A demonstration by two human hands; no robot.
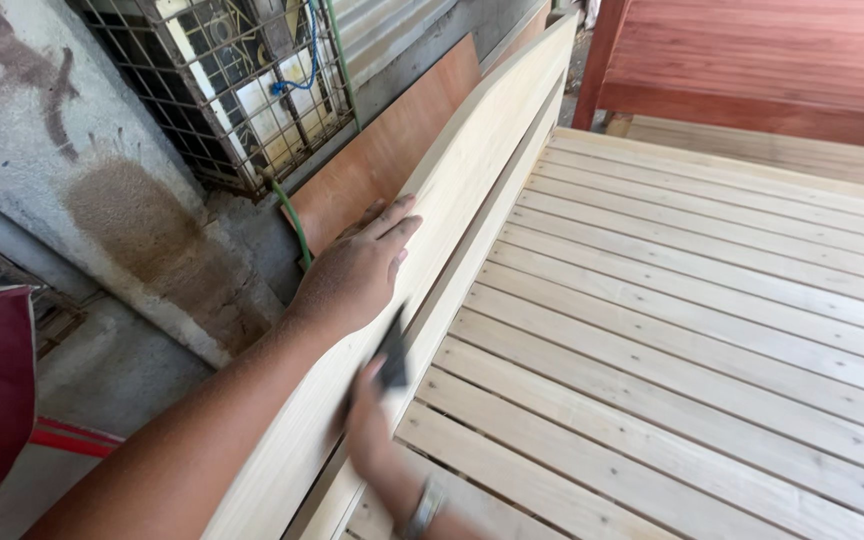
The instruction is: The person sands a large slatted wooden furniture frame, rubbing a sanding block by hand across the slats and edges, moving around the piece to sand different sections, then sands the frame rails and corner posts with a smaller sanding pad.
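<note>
Left hand: my left hand (357, 270) lies flat and open on the top edge of the board (472, 170), fingers (397, 225) stretched along the wood, gripping nothing.
Right hand: my right hand (370, 415) is closed round a dark pad (392, 350), pressed against the inner face of the board just below my left hand. A wristband (424, 505) shows on this wrist.
Board: pale, unfinished, curved along its top; it stands on edge along the left side of the slats (672, 330).
Slats: pale wooden strips laid side by side with narrow gaps, filling the right of the view.
Panel: a brown sheet (392, 140) leans behind the board.
Wall: grey concrete (102, 190) at left, with a wire cage (232, 70) above it and a green hose (297, 225) running down.
Far frame: reddish wooden furniture (752, 60) at top right, beyond the slats.
</note>
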